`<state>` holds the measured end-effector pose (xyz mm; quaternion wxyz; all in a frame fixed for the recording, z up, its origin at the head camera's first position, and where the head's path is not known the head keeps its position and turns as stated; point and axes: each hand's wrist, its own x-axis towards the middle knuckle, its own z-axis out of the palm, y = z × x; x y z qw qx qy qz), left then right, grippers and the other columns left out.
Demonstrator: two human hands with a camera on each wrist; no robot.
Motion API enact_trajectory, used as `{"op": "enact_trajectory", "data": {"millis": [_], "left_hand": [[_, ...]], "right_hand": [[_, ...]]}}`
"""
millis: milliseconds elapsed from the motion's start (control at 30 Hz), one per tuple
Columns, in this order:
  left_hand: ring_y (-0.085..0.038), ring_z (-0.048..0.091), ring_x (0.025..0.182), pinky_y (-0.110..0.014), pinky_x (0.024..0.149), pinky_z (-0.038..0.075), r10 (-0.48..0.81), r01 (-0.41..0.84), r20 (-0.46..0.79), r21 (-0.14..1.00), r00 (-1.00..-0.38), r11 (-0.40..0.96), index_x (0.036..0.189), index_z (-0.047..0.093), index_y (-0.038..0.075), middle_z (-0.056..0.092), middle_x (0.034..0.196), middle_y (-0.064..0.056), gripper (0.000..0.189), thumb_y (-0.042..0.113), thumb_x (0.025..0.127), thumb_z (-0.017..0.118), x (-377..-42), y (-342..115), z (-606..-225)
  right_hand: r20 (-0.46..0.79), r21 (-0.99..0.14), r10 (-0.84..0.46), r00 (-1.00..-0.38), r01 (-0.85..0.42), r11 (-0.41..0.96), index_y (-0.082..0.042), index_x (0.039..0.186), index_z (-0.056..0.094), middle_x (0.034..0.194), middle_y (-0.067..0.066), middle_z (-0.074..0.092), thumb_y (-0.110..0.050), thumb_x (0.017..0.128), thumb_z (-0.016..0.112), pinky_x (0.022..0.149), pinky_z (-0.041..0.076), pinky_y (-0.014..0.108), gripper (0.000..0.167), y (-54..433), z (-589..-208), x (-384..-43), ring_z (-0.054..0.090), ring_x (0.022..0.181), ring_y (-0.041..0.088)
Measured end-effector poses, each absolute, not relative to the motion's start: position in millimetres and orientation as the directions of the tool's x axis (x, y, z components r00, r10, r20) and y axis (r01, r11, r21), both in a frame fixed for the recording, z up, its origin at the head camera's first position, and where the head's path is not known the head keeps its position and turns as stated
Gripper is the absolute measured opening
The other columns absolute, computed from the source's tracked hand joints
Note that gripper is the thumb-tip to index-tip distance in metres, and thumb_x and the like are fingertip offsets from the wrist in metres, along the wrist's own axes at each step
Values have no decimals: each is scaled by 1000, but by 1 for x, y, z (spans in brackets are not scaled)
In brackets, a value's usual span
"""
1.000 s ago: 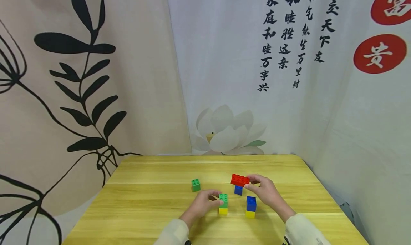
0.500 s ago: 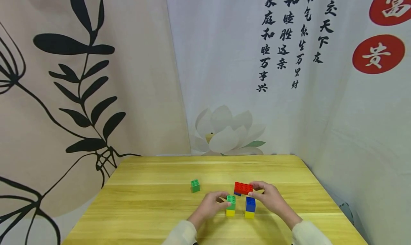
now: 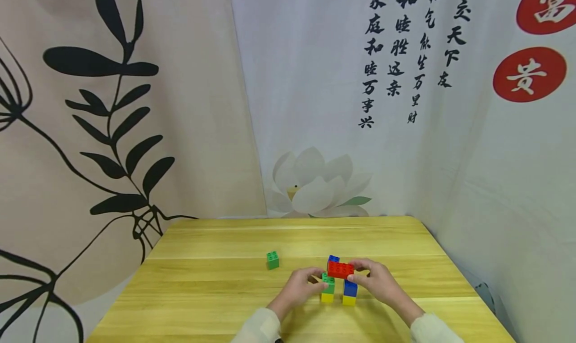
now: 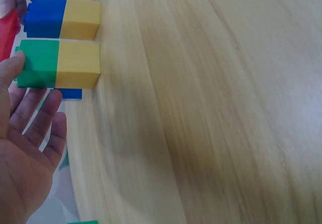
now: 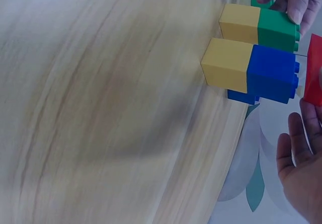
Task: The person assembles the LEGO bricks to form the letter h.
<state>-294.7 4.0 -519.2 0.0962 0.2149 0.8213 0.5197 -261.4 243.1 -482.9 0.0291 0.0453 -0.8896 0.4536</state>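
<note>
My left hand (image 3: 300,284) pinches a green toy brick (image 4: 39,63) between thumb and fingers; it sits on a yellow brick (image 4: 78,64), the pair upright on the table. With my right hand (image 3: 375,280) I hold a longer red brick (image 3: 340,269) by its right end, just above the two stacks. Directly beside the green and yellow pair stands a blue brick (image 5: 272,73) on another yellow brick (image 5: 227,64). In the right wrist view a small gap shows between the red brick and the blue brick's studs.
A second blue brick (image 3: 333,258) lies behind the stacks, partly hidden by the red one. Farther left on the wooden table (image 3: 202,283) is a loose green brick (image 3: 272,260). A printed cloth (image 3: 315,108) hangs behind the table.
My left hand has moved right with the green and yellow stack, bringing it close to the blue and yellow one. The red brick has come nearer and lower, over the stacks.
</note>
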Motion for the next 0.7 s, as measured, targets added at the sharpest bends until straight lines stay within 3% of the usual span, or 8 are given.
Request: {"op": "enact_trajectory", "data": {"millis": [333,700], "left_hand": [[-16,62,94,-37,79,54,438,206,32,911,-898,356,123,69,13,69,110,4,38,28,88,77,-295,9,-518],[-16,64,92,-36,76,55,446,224,58,917,-893,330,120,71,14,70,109,3,36,23,87,79,-295,12,-519]], "right_hand": [[126,-807,-110,-986,-167,566,-6,120,69,109,0,68,-24,87,77,84,48,39,38,244,-487,-260,60,104,24],[118,-804,-131,-984,-172,568,-7,120,69,110,0,67,-25,87,77,85,48,41,38,246,-491,-259,60,105,23]]}}
